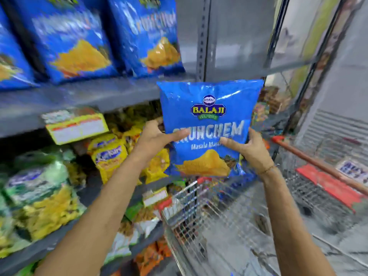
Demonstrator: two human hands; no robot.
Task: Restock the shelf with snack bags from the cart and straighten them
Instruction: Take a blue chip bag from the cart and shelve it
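Observation:
I hold a blue Balaji Crunchem snack bag (209, 116) upright in front of me, above the wire cart (229, 216). My left hand (155, 136) grips its left edge, thumb across the front. My right hand (249, 148) grips its right edge. The bag hangs just right of and a little below the upper grey shelf (79, 96). On that shelf stand matching blue bags (69, 40), upright and leaning slightly, with free shelf to their right.
Lower shelves at left hold yellow snack bags (111, 154), green-and-white bags (37, 186) and orange packs (151, 255). A perforated shelf upright (202, 36) rises behind the held bag. The cart's red handle (318, 166) runs at right. A grey cooler wall stands far right.

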